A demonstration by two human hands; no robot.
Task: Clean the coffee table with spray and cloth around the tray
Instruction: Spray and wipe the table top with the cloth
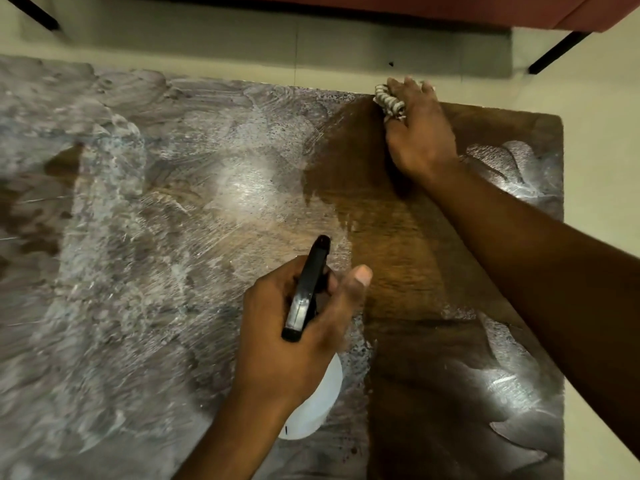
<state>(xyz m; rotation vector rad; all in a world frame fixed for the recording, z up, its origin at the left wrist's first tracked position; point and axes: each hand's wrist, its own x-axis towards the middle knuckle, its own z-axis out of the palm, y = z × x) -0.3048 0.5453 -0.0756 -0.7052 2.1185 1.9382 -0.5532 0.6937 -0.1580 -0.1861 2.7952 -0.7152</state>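
Observation:
The dark wooden coffee table [398,237] fills the view, smeared with whitish wet streaks over its left and middle. A brown band down its right half looks wiped. My left hand [298,334] grips a white spray bottle [318,403] with a black trigger head [306,289], nozzle pointing away from me over the table's middle. My right hand [419,133] presses a bunched grey-white cloth [388,100] onto the far edge of the table, most of the cloth hidden under the fingers. No tray is in view.
Pale floor [595,168] borders the table on the right and beyond the far edge. A reddish sofa [450,12] on black legs [557,53] stands past the table. Another black leg [38,12] shows at the top left.

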